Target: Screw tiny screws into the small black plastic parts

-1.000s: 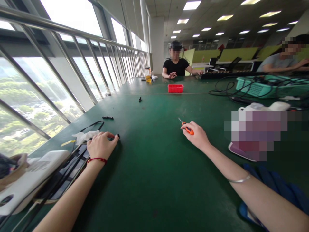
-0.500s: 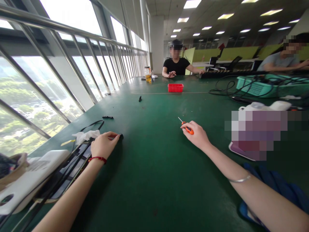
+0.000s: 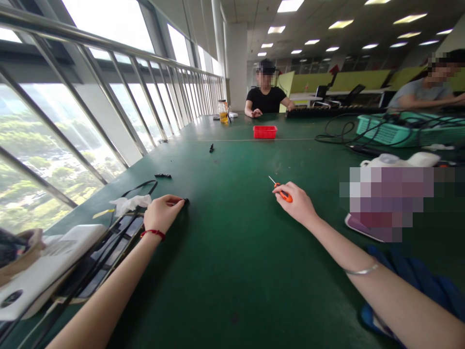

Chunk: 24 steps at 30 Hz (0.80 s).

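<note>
My right hand point(image 3: 296, 202) is closed around an orange-and-black screwdriver point(image 3: 286, 195), its thin metal shaft pointing away to the upper left. On the left, my left hand point(image 3: 163, 212) pinches a small black piece point(image 3: 186, 201) between thumb and fingertips; most of it is covered, so its kind does not show. Beyond that hand, a dark narrow piece point(image 3: 163, 176) lies on the green tabletop point(image 3: 225, 242). Farther off sits another small black part point(image 3: 211, 148).
A red basket point(image 3: 265, 132) stands toward the far side, where a person in black point(image 3: 266, 99) sits. Crumpled white plastic point(image 3: 127, 205), a phone-like dark panel and a white case point(image 3: 54, 271) crowd the left edge. At right are a teal basket point(image 3: 385, 133), cables and blue cloth point(image 3: 410, 276).
My left hand has shifted slightly right and away from me with the small black piece. My right hand keeps its place with the screwdriver. The person opposite has drawn one arm in.
</note>
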Each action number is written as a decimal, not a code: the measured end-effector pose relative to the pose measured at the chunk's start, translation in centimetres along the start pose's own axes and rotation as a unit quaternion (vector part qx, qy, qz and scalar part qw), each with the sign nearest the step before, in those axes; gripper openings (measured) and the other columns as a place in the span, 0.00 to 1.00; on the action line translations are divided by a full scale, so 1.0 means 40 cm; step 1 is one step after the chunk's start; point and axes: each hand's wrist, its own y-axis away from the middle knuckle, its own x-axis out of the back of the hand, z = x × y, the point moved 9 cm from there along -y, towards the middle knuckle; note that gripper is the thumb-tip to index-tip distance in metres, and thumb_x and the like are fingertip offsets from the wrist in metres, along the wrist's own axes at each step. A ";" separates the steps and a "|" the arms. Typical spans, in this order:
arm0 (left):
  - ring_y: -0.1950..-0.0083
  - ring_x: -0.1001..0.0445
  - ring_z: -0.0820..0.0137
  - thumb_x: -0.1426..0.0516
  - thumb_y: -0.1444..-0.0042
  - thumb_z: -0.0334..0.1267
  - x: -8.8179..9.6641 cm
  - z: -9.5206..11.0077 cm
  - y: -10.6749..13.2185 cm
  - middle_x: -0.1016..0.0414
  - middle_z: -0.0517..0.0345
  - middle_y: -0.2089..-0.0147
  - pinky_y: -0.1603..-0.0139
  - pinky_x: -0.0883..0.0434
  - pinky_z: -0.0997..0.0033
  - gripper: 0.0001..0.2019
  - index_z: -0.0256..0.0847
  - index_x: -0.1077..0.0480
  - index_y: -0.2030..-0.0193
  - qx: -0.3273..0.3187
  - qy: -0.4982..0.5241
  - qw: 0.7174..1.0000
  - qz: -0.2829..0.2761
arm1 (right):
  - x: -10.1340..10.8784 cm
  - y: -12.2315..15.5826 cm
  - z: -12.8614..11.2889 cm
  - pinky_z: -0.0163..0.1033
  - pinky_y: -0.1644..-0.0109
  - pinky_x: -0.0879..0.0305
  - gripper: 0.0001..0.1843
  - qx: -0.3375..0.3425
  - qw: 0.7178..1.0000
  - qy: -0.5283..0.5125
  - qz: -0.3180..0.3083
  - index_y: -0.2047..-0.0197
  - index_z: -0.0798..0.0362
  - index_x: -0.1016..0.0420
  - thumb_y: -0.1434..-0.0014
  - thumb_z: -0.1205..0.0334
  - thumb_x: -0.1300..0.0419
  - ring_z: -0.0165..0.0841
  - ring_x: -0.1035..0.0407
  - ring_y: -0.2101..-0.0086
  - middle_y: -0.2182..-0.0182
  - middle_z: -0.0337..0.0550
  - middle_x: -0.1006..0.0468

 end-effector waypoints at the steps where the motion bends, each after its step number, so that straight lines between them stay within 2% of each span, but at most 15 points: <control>1: 0.59 0.25 0.58 0.45 0.56 0.54 0.001 0.001 0.001 0.20 0.55 0.65 0.63 0.30 0.68 0.19 0.44 0.23 0.64 0.004 0.004 1.000 0.000 | 0.000 0.000 -0.001 0.34 0.69 0.41 0.09 0.003 1.000 0.000 0.001 0.65 0.48 0.26 0.47 0.61 0.46 0.30 0.33 0.69 0.65 0.39 0.28; 8: 0.60 0.25 0.57 0.46 0.55 0.53 -0.001 0.007 0.007 0.21 0.54 0.65 0.66 0.32 0.66 0.18 0.44 0.24 0.64 0.023 -0.028 0.999 0.010 | 0.000 0.000 -0.002 0.34 0.70 0.42 0.09 0.003 1.000 0.002 0.001 0.65 0.48 0.26 0.46 0.61 0.47 0.30 0.33 0.69 0.65 0.39 0.29; 24: 0.61 0.26 0.56 0.48 0.52 0.52 0.004 0.028 0.025 0.22 0.51 0.64 0.66 0.33 0.64 0.18 0.42 0.25 0.65 0.005 -0.046 0.998 0.030 | -0.002 0.000 0.000 0.34 0.69 0.41 0.09 0.006 1.000 0.003 0.001 0.65 0.47 0.26 0.47 0.61 0.46 0.30 0.33 0.69 0.65 0.39 0.29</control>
